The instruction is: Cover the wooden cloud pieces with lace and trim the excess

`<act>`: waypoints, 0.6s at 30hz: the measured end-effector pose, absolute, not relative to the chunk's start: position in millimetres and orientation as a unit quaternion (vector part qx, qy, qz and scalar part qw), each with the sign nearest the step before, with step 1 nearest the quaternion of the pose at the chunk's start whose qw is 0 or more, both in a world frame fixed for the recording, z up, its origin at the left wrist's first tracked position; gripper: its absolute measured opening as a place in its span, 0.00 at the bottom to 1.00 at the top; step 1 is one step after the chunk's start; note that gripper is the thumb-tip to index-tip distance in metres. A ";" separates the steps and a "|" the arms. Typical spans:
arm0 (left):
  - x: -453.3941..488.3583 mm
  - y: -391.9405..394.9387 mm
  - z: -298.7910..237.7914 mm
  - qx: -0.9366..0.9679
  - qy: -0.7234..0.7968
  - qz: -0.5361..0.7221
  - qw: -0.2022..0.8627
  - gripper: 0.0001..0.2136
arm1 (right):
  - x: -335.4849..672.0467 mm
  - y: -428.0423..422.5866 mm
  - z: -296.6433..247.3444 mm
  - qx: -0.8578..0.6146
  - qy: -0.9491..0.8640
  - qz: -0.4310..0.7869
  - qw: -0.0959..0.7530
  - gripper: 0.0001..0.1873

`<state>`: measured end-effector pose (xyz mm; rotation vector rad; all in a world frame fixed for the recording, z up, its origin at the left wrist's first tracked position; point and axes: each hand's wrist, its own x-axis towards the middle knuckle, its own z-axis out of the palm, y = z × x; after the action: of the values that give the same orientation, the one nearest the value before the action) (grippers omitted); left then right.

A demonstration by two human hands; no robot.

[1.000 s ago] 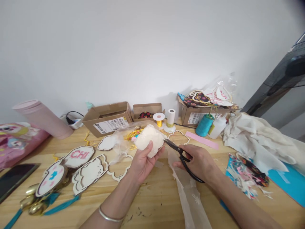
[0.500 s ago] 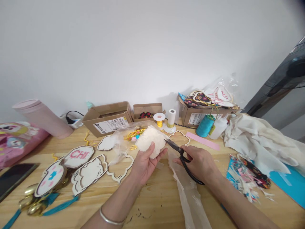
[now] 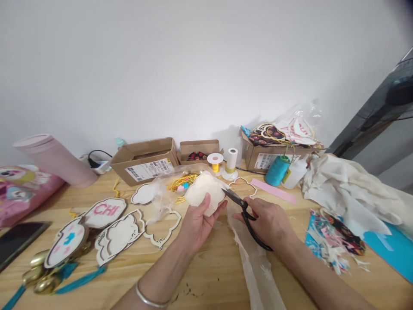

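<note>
My left hand (image 3: 201, 219) grips a cream, scallop-edged piece of fabric (image 3: 204, 189), thumb on its face and fingers behind. In my right hand (image 3: 266, 217) are black-handled scissors (image 3: 237, 198), their blade tips at the fabric's right edge. The fingers of my right hand are wrapped round the scissor handles. Below, a strip of sheer white cloth (image 3: 256, 267) lies on the wooden table (image 3: 206, 275). Left of my left hand are a cloud-shaped outline frame (image 3: 161, 232) and stacked white cloud-shaped pieces (image 3: 119, 237).
Behind stand cardboard boxes (image 3: 145, 161), a yellow thread spool (image 3: 215, 161) and a teal thread cone (image 3: 277, 171). At right lie crumpled cream cloth (image 3: 342, 181) and fabric scraps (image 3: 335, 245). Finished-looking pendants (image 3: 105, 212), gold bells (image 3: 47, 284), a phone (image 3: 22, 241) and a pink tumbler (image 3: 58, 159) occupy the left.
The scissors and my right hand have shifted slightly left, the blade tips now closer over the fabric's edge. The whole view has moved a little; both holds are unchanged.
</note>
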<state>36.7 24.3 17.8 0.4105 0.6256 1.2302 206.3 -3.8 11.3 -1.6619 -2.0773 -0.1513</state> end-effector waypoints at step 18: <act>36.7 23.5 17.9 0.166 0.283 0.564 0.758 0.15 | 205.5 -5.8 9.6 -0.591 -0.761 -0.120 0.238 0.19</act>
<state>36.7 23.5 17.9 0.3625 0.6175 1.2289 205.5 -5.8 9.6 -1.6190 -2.0858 -0.3274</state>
